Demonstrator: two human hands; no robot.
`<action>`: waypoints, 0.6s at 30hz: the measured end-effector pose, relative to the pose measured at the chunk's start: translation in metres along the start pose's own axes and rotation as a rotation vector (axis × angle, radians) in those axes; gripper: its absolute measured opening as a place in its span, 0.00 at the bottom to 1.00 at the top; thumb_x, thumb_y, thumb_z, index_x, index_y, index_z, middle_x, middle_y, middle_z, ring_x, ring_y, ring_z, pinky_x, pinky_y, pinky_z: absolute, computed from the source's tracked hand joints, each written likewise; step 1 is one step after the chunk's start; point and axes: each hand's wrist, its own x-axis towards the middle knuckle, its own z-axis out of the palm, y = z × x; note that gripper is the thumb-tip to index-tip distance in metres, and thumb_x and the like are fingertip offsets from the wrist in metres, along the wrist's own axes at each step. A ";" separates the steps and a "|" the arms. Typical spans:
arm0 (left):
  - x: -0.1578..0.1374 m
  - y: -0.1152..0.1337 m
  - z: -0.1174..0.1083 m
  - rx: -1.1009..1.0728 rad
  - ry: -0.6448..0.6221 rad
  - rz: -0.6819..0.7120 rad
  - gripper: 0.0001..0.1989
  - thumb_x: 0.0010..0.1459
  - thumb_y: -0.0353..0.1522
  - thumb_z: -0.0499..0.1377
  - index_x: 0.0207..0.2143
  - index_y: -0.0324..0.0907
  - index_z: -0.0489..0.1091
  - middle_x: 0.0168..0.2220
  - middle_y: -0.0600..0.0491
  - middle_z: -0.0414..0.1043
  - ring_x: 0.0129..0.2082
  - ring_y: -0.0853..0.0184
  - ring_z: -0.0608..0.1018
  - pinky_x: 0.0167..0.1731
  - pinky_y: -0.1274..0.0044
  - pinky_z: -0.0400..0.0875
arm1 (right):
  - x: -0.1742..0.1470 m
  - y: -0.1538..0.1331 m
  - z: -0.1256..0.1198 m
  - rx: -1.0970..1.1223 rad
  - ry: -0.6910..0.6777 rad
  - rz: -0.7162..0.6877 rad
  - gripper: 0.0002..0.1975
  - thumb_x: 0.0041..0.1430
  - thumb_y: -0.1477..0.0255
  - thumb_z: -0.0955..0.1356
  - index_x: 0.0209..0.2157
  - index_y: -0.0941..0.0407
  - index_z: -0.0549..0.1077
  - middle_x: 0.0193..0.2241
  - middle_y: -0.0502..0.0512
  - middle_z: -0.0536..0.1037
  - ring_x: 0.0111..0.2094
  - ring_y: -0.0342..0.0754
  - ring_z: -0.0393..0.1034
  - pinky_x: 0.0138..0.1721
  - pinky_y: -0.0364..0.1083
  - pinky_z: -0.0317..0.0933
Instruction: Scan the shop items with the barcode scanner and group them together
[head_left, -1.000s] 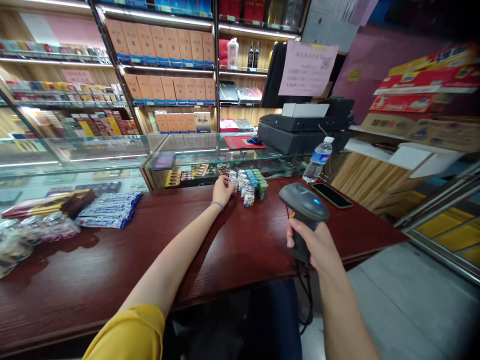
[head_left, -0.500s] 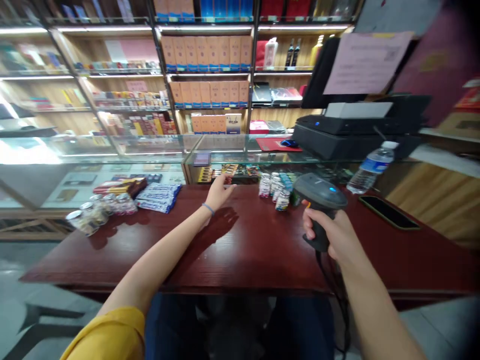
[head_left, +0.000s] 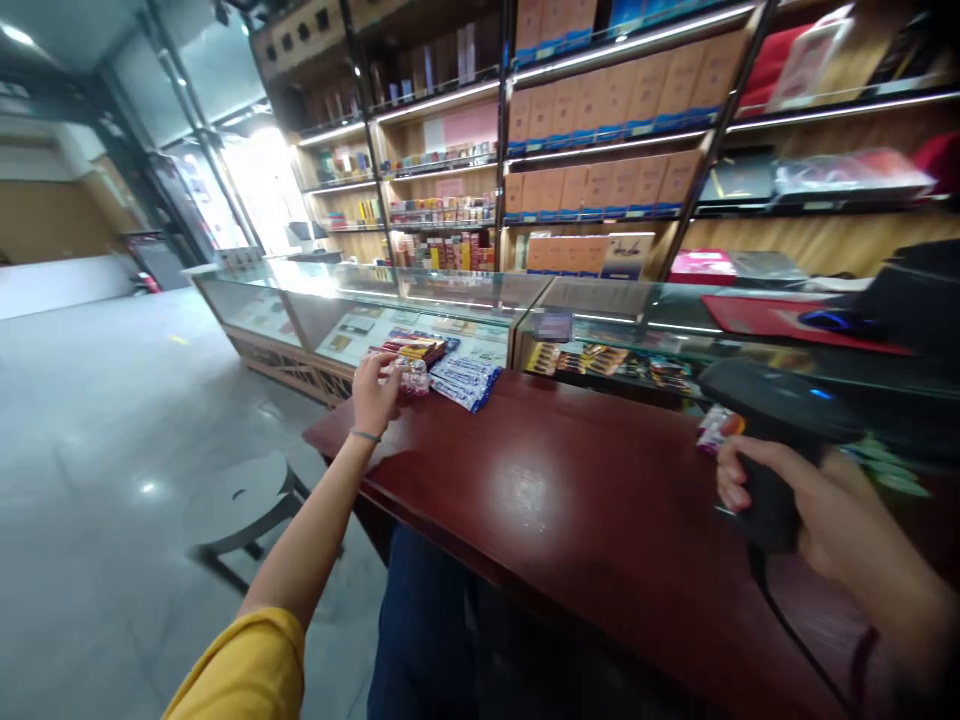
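My left hand [head_left: 373, 397] is at the left end of the counter, over a group of small clear jars [head_left: 414, 377]. Its fingers are bent and apart, and it hides some of the jars; I see no jar lifted. Beside them lie blue-and-white sachets [head_left: 463, 380] and red and yellow packets [head_left: 417, 346]. In my right hand [head_left: 814, 500] is a black barcode scanner [head_left: 776, 490] with a blue light, held by its handle above the counter. Behind the scanner a small jar [head_left: 712, 428] shows in part.
The dark red counter [head_left: 540, 480] runs along a glass display case [head_left: 450, 290]. A red mat [head_left: 780, 318] carries a mouse [head_left: 829, 320]. A stool [head_left: 244, 500] stands at the left on the floor. The scanner's cable [head_left: 787, 600] hangs toward me.
The view has turned left. My left hand has moved from the middle of the counter left to the jars. My right hand still holds the barcode scanner.
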 end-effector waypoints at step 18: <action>-0.019 -0.104 -0.025 -0.186 -0.102 -0.384 0.44 0.43 0.37 0.70 0.61 0.47 0.56 0.54 0.46 0.59 0.45 0.65 0.75 0.46 0.67 0.75 | 0.013 0.045 0.001 -0.141 -0.136 0.009 0.13 0.47 0.59 0.76 0.32 0.48 0.77 0.20 0.55 0.71 0.19 0.50 0.65 0.23 0.52 0.58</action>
